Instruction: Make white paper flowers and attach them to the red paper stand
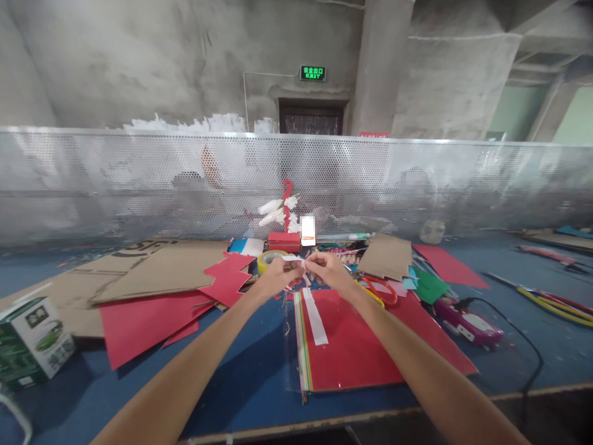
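Both my hands meet over the middle of the table, fingers pinched together. Between them is a thin strip of white paper (291, 258), which crosses the fingertips of my left hand (278, 276). My right hand (328, 271) pinches the strip's other end; its exact fold or shape is too small to tell. Below the hands, another white paper strip (315, 318) lies on a stack of red paper (356, 352) with multicoloured edges. Beside my right forearm are scissors (386, 290) with red and yellow handles. A yellow tape roll (265, 262) sits just behind my left hand.
Cardboard sheets (162, 266) and cut red paper (152, 324) cover the left side, with a green-and-white carton (34, 340) nearer. Behind stands a red hook shape with white flowers (278, 213). A purple corded device (470, 324) lies right. A perforated metal screen (139, 179) borders the back.
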`<state>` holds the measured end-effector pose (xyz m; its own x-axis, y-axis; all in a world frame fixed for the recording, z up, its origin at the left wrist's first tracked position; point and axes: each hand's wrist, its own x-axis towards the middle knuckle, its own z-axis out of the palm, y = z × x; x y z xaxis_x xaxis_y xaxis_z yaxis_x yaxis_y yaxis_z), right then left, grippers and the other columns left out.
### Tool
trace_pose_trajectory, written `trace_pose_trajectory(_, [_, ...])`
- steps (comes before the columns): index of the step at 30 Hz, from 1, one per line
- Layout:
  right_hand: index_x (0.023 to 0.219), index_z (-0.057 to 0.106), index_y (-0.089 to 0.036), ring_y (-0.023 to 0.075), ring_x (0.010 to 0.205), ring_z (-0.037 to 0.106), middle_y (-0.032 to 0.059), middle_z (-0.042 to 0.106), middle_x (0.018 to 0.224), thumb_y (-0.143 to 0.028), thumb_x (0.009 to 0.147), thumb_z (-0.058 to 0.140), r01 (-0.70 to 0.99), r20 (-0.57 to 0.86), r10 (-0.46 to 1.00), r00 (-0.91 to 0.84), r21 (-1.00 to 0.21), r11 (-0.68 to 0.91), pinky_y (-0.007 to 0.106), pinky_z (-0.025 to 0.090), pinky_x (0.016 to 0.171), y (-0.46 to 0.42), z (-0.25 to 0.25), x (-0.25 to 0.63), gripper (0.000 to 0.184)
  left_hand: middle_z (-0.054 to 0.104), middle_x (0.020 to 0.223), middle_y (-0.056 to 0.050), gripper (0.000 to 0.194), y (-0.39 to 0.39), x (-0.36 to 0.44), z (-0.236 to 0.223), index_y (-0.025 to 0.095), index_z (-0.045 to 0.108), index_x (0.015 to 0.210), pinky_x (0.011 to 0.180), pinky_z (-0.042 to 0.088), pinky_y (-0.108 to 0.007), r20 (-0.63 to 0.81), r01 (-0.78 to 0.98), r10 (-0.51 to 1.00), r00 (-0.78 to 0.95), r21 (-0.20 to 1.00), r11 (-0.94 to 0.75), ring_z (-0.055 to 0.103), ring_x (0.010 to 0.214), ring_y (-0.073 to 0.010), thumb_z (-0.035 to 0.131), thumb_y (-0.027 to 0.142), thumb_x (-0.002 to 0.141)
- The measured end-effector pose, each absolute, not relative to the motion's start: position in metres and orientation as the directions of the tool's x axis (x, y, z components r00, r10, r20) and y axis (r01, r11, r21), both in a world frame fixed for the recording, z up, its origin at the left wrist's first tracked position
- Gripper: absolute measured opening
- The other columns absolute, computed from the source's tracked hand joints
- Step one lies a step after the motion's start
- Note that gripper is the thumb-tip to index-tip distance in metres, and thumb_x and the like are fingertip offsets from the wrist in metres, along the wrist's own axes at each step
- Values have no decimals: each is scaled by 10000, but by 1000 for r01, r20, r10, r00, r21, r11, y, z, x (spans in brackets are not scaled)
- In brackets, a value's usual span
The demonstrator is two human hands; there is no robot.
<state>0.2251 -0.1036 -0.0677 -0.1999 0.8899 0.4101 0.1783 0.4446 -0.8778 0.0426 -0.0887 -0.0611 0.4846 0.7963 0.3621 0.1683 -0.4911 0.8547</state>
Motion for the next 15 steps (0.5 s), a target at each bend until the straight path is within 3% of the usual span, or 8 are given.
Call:
trace_pose_trajectory(6, [749,605,-176,87,424,466,-34,568,534,-338,788,604,138,399,891,-217,-891,433,196,368,411,-102,-68,226,166,615,711,-28,211,-91,42,-59,141,625,779,594,444,-238,278,120,820,500,916,-383,579,645,-133,605,351,789])
trace_pose_trajectory(15, [781,580,-179,77,419,461,-46,565,551,-320,807,577,101,365,896,-252,-911,399,188,362,413,-102,-69,226,143,640,764,-45,261,-90,41,-61,144,628,814,591,451,-236,255,44,828,499,947,-318,603,649,-127,656,401,775])
